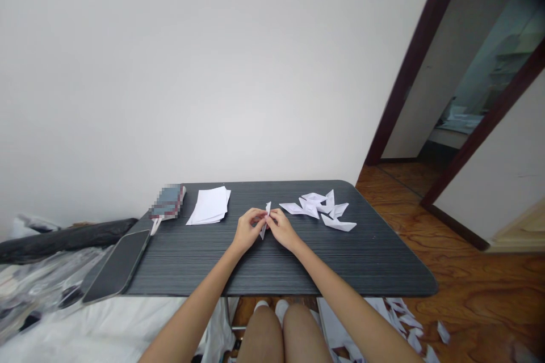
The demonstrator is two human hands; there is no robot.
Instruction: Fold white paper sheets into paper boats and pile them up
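Between my two hands, above the middle of the dark table, is a narrow piece of folded white paper (268, 207). My left hand (248, 229) pinches it from the left, and my right hand (281, 228) pinches it from the right. The fingertips meet around its middle, hiding that part; its ends stick out above and below. To the right of my right hand lies a loose group of folded paper boats (338, 223), several of them overlapping. Left of my left hand rests a stack of white paper sheets (209, 205).
The dark table (183, 266) stands against a white wall. A phone (119, 264) lies at its left edge, near a blurred-out packet (167, 202). More folded papers (411, 320) are scattered below on the right, by the wooden floor (400, 204). Bedding (140, 323) is at the lower left.
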